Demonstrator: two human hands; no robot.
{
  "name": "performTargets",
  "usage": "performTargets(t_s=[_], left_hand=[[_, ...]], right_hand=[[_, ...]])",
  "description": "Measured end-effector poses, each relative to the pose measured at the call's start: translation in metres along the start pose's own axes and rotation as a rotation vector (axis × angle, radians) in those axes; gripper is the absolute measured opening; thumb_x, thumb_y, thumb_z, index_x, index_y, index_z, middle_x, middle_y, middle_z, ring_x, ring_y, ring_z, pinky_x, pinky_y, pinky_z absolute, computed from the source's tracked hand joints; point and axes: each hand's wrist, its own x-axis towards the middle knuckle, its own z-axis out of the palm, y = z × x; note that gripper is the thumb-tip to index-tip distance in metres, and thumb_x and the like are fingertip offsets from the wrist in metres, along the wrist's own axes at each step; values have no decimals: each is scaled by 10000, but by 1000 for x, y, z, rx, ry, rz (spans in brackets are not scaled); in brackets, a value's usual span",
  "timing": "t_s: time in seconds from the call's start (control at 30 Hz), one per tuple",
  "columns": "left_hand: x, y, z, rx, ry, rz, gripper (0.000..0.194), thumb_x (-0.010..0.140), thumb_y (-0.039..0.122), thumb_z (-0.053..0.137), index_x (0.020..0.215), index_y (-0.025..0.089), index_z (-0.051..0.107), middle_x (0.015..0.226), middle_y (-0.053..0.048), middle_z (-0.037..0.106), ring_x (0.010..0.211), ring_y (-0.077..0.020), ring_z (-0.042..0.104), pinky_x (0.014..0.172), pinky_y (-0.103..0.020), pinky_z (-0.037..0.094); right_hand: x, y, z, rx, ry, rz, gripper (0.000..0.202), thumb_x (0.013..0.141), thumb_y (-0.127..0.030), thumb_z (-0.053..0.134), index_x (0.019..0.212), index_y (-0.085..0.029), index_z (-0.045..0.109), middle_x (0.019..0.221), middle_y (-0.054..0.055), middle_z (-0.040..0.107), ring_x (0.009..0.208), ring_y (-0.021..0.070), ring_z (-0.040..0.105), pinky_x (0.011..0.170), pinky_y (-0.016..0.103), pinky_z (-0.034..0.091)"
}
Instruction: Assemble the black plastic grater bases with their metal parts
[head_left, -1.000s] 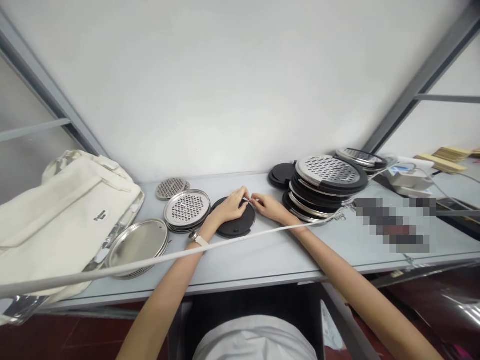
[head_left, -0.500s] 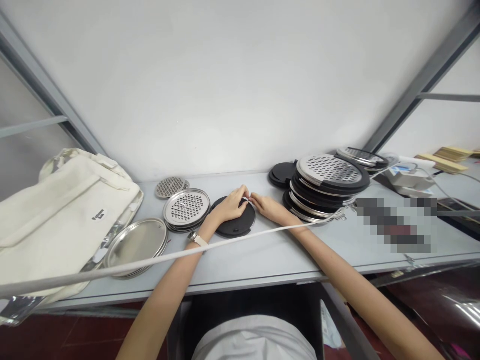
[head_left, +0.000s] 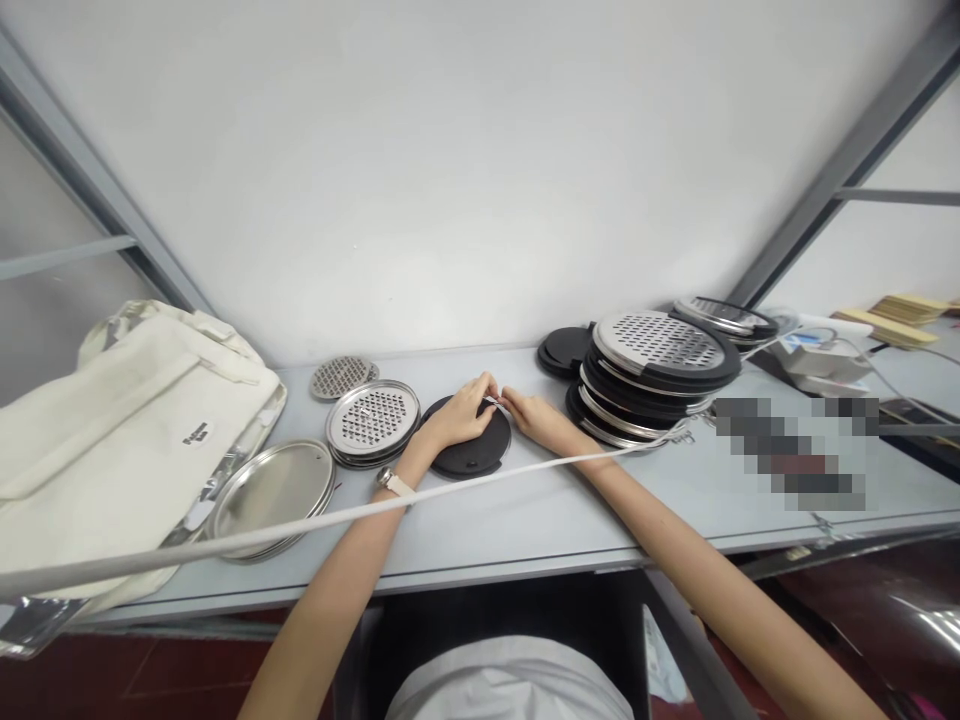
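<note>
A round black disc (head_left: 466, 452) lies on the table between the stacks. Over its upper part rests my left hand (head_left: 463, 408), its fingers closed at the far edge of the disc. My right hand (head_left: 526, 412) meets it there from the right, thumb and forefinger pinched together. Something small and pale shows between the two sets of fingertips, too small to make out. Just left of the disc is a stack of perforated metal plates (head_left: 373, 418), and nearer the front edge a stack of plain metal plates (head_left: 276, 492).
A tall stack of black-rimmed perforated discs (head_left: 660, 345) stands to the right, with black discs (head_left: 564, 350) behind it. A cream bag (head_left: 142, 420) covers the left end. A white cord (head_left: 300, 522) crosses in front of my forearms.
Both hands have kept nearly the same place and pose at the disc's far edge. The view has shifted very slightly.
</note>
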Motion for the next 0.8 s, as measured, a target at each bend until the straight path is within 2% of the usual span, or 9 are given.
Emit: performTargets(t_s=[0.3, 0.47, 0.8], left_hand=[[0, 2, -1, 18, -6, -9, 190, 820, 97, 441, 974, 204, 408, 960, -51, 532, 903, -183, 534, 844, -341, 442], [0, 1, 0, 11, 1, 4, 184, 822, 105, 444, 975, 203, 412, 962, -51, 538, 918, -186, 538, 848, -344, 443], [0, 1, -1, -1, 3, -2, 188, 820, 112, 445, 981, 204, 417, 965, -56, 542, 915, -188, 538, 854, -351, 446]], right_hand=[[-2, -4, -4, -187, -70, 21, 364, 991, -387, 192, 1164, -181, 437, 714, 85, 691, 579, 202, 643, 468, 236, 226], [-5, -6, -7, -251, -67, -1, 355, 992, -369, 196, 1208, -176, 401, 718, 96, 695, 594, 216, 658, 466, 237, 234], [-3, -4, -5, -144, -55, -1, 359, 990, -374, 202, 1178, -181, 440, 730, 87, 695, 594, 203, 638, 489, 235, 249]])
